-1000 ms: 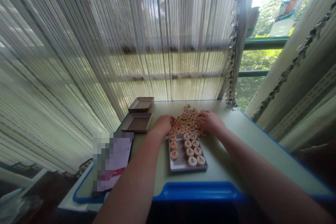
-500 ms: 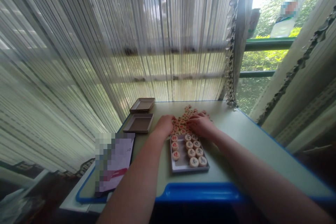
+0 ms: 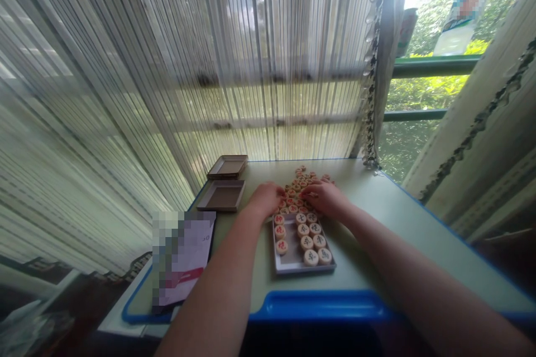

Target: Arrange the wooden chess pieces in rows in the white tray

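Round wooden xiangqi pieces point(image 3: 292, 201) with red and dark characters lie heaped on the table. At the heap's left edge, my left hand point(image 3: 268, 199) has its fingers curled in on a piece, mostly hidden by them. From the other side my right hand point(image 3: 329, 198) pinches a red-marked piece between thumb and fingertips, low over the heap. Just nearer to me is a shallow box point(image 3: 288, 264). Inside it a column of red pieces point(image 3: 280, 232) runs along the left, two columns of dark-marked pieces point(image 3: 309, 242) stand on the right, and a gap lies between.
Two shallow box parts, an open tray point(image 3: 242, 196) and a stacked one point(image 3: 228, 166), sit at the table's back left. A tablet-like flat item point(image 3: 201, 245) lies at left. The table point(image 3: 397, 212) has a blue front edge point(image 3: 326, 305). String curtains point(image 3: 268, 56) hang behind.
Both hands have shifted slightly inward over the heap, closer together. My right fingers, flatter before, are now pinched around a piece. The pieces in the box keep their places.
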A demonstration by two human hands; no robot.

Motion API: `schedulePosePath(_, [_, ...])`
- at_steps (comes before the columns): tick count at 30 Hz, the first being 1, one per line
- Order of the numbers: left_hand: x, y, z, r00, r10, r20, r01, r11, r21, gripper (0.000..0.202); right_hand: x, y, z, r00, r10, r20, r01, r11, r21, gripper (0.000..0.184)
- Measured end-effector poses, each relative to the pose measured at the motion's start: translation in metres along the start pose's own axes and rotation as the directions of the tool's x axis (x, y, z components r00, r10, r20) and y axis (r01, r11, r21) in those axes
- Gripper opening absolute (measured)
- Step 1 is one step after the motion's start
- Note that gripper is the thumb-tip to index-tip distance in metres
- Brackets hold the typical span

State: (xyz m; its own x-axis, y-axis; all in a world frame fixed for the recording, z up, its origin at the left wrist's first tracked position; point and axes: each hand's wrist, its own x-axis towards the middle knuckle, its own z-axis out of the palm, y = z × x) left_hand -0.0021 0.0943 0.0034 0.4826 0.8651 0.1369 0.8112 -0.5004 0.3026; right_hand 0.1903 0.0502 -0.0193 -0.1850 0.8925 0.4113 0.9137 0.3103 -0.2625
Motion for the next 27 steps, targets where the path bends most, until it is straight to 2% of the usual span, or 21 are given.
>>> schedulePosePath(5, [0.001, -0.002, 0.002, 1.0, 0.026, -0.007, -0.026, 1.0, 0.011, 0.023, 0.001, 0.001, 0.007, 0.994, -0.106, 0.019, 0.104, 0.992, 0.073, 0.018])
schedulePosePath(9, [0.0, 0.001, 0.001, 0.996, 0.079, -0.052, -0.079, 0.997, 0.015, 0.024, 0.002, 0.003, 0.01, 0.996, -0.089, -0.005, 0.089, 0.993, 0.081, 0.017])
schedulePosePath(13, [-0.002, 0.005, 0.002, 0.984, 0.175, -0.017, -0.175, 0.985, -0.005, 0.021, 0.002, 0.003, 0.01, 0.997, -0.076, -0.01, 0.077, 0.993, 0.091, 0.016])
schedulePosePath(19, [0.0, 0.003, 0.005, 0.988, 0.151, -0.036, -0.15, 0.989, 0.012, 0.02, 0.0, 0.001, 0.002, 0.998, -0.058, 0.013, 0.055, 0.982, 0.181, 0.014])
schedulePosePath(23, [0.0, 0.003, 0.004, 0.984, 0.164, -0.065, -0.164, 0.987, 0.004, 0.019, -0.001, 0.0, -0.003, 0.991, -0.116, 0.069, 0.097, 0.968, 0.232, 0.013])
schedulePosePath(27, [-0.003, 0.005, 0.002, 0.984, 0.174, -0.048, -0.175, 0.984, -0.026, 0.027, 0.001, 0.004, -0.007, 1.0, -0.016, 0.023, 0.012, 0.986, 0.166, 0.014])
